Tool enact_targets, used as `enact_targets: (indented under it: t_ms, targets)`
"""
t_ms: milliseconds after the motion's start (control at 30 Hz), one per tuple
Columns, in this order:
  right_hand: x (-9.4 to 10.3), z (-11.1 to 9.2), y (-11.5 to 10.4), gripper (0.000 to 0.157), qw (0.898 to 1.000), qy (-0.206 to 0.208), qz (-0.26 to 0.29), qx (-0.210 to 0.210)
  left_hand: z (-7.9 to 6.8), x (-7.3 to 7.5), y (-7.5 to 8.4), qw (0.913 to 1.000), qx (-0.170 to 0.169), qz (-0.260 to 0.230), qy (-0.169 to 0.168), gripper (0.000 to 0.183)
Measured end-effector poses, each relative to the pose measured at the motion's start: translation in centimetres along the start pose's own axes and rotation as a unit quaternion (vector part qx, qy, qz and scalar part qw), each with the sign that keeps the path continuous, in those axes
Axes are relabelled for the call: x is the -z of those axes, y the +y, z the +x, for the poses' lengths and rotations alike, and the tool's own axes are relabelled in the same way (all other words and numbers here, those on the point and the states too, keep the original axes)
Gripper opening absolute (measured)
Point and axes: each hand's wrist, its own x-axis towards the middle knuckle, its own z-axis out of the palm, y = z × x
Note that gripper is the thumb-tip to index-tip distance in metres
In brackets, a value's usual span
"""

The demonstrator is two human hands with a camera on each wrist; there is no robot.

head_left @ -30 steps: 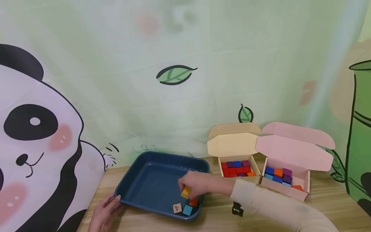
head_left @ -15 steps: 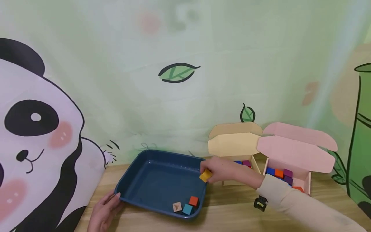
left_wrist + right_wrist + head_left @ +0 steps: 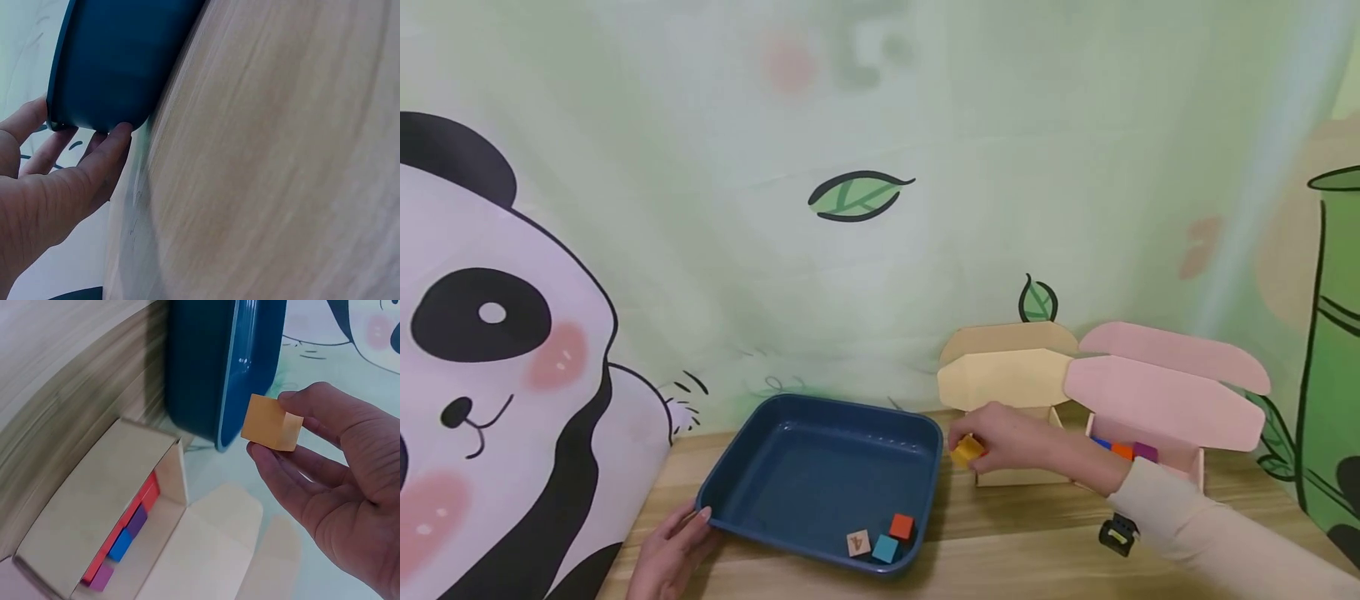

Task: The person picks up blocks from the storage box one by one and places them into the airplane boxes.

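Note:
My right hand pinches a yellow wooden cube between thumb and fingers, just off the right side of the blue tray and in front of the cream box. In the right wrist view the cube is above the table, close to the tray's rim. Inside the tray's near right corner lie a red cube, a light blue cube and a plain wood cube marked 4. My left hand touches the outside of the tray's near left corner with extended fingers.
The cream box has its lid up; red, purple and blue cubes show inside. Beside it stands a pink box, also lid up, with several coloured cubes, partly hidden by my right forearm. A printed cloth hangs behind the table.
My right hand has lifted the yellow cube out over the tray's right side and carried it rightward to the cream box. The left hand stays at the tray's corner.

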Motion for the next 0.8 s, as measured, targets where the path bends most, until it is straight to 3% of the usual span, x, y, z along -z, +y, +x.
enact_targets:
  t_ms: [167,500,800]
  targets:
    - [0.6,-1.2,0.9,0.025,1.000,0.008,-0.004,-0.004,0.1,0.1,0.1,1.0000,-0.002,0.002,0.000,0.078]
    - [3.0,-4.1,2.9,0.027,0.998,-0.001,0.001,-0.064,0.0,0.0,0.1,1.0000,-0.007,0.001,0.002,0.077]
    - [4.2,-8.3,6.7,0.030,0.988,-0.009,-0.038,-0.148,-0.1,-0.2,0.2,0.9999,0.006,-0.003,0.010,0.078]
